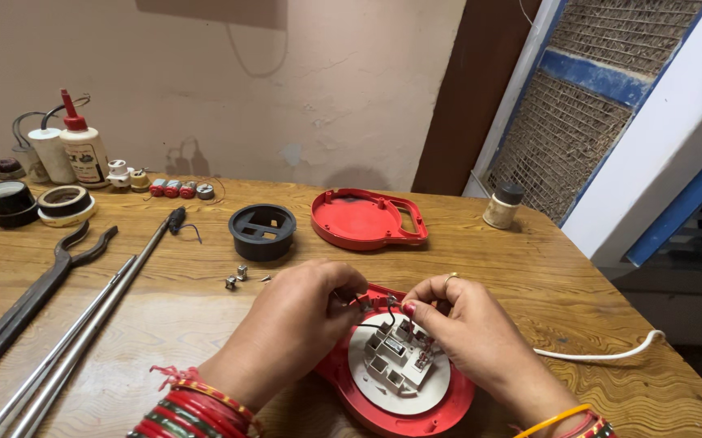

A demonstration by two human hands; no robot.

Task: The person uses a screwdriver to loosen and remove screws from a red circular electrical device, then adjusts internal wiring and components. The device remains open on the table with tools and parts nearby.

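Both hands, the left hand [298, 312] and right hand [460, 320], pinched the wires [389, 307] directly over the red base [367, 410], equally near.

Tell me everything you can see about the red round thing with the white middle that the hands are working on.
The red round housing looks plastic and lies flat, opened, on the wooden table near its front edge. A white disc with square socket blocks fills its middle. The left hand and right hand pinch small dark wires at its far rim. A white cord trails right.
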